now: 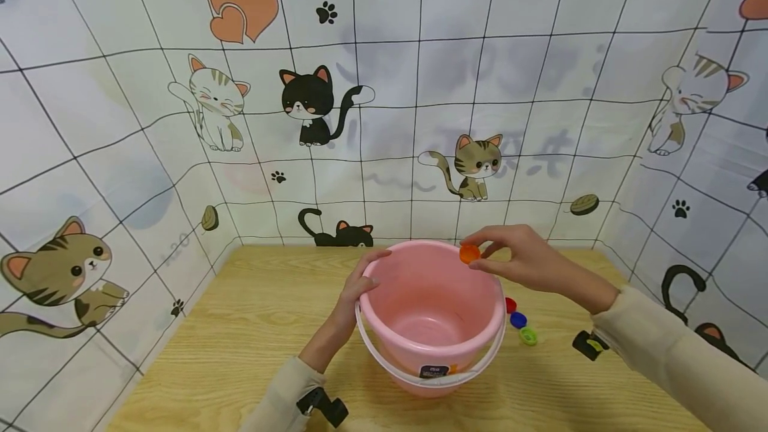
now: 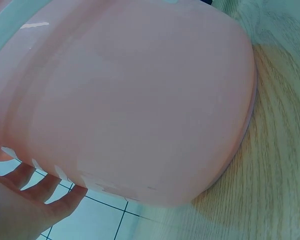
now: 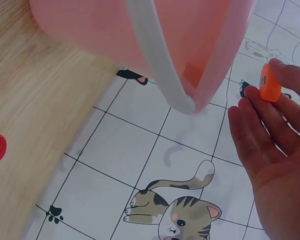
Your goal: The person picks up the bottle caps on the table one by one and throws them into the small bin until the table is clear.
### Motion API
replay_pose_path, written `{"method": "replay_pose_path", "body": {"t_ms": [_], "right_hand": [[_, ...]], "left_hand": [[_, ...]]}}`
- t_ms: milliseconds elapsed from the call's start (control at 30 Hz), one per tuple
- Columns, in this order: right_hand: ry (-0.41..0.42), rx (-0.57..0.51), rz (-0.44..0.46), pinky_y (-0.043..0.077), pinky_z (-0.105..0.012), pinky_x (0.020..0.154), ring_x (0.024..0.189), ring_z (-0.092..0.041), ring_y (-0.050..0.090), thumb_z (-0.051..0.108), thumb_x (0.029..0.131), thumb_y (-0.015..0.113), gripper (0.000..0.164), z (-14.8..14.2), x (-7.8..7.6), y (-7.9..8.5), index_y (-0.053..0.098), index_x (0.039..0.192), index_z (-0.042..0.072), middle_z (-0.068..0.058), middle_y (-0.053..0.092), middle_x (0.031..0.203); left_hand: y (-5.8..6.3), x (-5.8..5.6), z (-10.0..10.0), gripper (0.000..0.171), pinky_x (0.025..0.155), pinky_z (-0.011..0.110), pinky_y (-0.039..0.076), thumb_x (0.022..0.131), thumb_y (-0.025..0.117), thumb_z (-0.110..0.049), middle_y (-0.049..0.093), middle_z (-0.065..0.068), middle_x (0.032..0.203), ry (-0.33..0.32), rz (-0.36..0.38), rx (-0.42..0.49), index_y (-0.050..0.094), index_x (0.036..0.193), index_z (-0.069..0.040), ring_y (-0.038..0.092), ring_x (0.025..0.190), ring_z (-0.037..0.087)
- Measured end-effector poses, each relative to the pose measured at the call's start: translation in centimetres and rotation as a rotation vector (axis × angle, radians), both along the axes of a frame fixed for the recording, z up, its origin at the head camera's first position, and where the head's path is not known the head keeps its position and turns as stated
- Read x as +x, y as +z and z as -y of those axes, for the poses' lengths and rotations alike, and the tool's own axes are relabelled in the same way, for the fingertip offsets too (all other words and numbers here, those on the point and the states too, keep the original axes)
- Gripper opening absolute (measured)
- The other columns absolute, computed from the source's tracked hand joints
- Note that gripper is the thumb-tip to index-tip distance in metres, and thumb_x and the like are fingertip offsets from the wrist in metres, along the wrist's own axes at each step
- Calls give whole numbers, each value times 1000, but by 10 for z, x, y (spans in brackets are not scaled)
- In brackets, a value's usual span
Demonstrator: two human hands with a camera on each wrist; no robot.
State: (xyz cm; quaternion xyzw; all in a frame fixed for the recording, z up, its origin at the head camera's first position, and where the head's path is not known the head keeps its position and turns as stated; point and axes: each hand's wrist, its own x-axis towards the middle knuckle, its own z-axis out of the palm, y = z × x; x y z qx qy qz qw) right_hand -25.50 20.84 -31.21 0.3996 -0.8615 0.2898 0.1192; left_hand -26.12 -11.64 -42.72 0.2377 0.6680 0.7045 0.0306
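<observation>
A pink bucket (image 1: 432, 352) stands upright on the table, its white handle (image 1: 401, 373) lowered across the front. My left hand (image 1: 348, 295) grips the left side of the rim, thumb over the edge; its fingers also show against the outer wall in the left wrist view. Between thumb and fingertips my right hand (image 1: 525, 260) pinches an orange bottle cap (image 1: 469, 254) at the bucket's far right rim. In the right wrist view, small dark print marks the side of the orange cap (image 3: 270, 84). The visible bucket floor is bare.
Right of the bucket lie a red cap (image 1: 511, 305), a blue cap (image 1: 519, 320) and a green cap (image 1: 529, 336). The wood-grain table (image 1: 270, 325) meets a cat-printed cloth wall (image 1: 390, 172) at the back and both sides.
</observation>
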Motion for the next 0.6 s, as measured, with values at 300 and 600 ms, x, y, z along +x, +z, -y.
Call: {"method": "replay_pose_path", "body": {"t_ms": [300,600], "right_hand": [[22,28,-11,62,-27,77,90,-17,77,10,86,81,36,13,-3,7,74,121,9,-3,77,114],[15,24,13,61,-27,79,93,-17,76,16,88,81,36,25,-6,13,73,123,12,0,77,114]], "left_hand": [[0,0,-1,60,98,38,54,93,44,-22,42,10,156,-6,1,8,45,152,-24,52,127,30],[0,1,0,60,98,35,53,92,44,-23,43,12,155,12,4,-4,46,152,-23,54,125,26]]}}
